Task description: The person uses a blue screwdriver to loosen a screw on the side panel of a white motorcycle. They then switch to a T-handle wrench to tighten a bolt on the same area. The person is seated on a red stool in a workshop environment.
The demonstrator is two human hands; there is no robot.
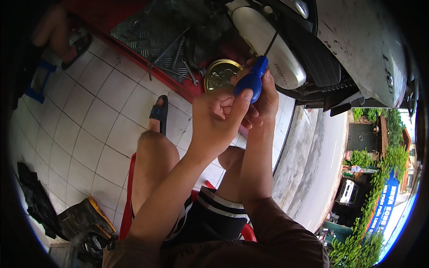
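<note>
A screwdriver with a bulbous blue handle [251, 83] is held up in front of me, its thin dark shaft slanting up and to the right across the motorbike's silver engine cover [259, 38]. My left hand [220, 117] has its thumb against the butt of the handle and its fingers curled in. From the right, my right hand [267, 96] closes round the handle, some of its fingers hidden behind it. Just beyond my hands, a round gold tin [207, 79] holds small metal parts that I cannot make out singly.
The motorbike [357, 40] fills the upper right. A red-edged stand [134, 55] with a ridged metal plate carries wrenches [188, 71]. Another person's sandalled foot [77, 51] is at the far left, near a blue stool [40, 82]. A boot [87, 219] lies lower left; a road [317, 156] runs right.
</note>
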